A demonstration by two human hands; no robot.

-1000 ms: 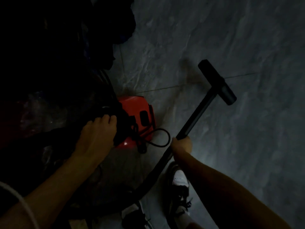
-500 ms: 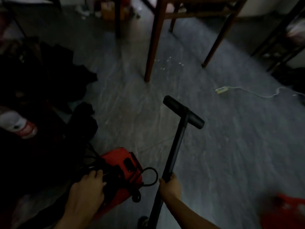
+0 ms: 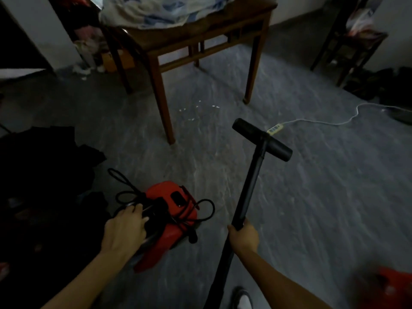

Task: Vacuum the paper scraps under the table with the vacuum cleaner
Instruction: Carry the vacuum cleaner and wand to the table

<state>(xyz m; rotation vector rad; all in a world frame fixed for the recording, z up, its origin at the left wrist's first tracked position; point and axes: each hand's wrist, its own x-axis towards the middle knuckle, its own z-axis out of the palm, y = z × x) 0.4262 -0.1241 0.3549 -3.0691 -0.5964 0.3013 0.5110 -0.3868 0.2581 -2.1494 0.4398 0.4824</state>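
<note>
vacuum cleaner (image 3: 171,210) red body sits on the grey floor (image 3: 312,208) low left of centre, right under my left hand (image 3: 124,230). left hand is closed down over the dark handle part at the body's near top, fingers wrapped on it; black cord (image 3: 205,210) loops around the body just beside that hand. my right hand (image 3: 244,236) is fisted tight around the black wand (image 3: 249,186), low on the tube. wand runs up and away from that hand to the t-shaped nozzle head (image 3: 262,139); can't tell if the head touches the floor. below my right hand the tube goes down toward my shoe (image 3: 243,297) at the bottom edge.

paper scraps (image 3: 196,110) are small white bits on the floor under the wooden table (image 3: 200,34), between its front legs, well ahead of both hands and beyond the nozzle, apart from it. table has a crumpled white-blue cloth (image 3: 160,12) on top.

white power strip (image 3: 275,129) lies on the floor just beyond the nozzle's right part, its cable trailing off to the right. dark clothing pile (image 3: 44,163) left of the vacuum body. blurred red thing (image 3: 388,286) at bottom right, can't tell what. dim room, edges blurry.
</note>
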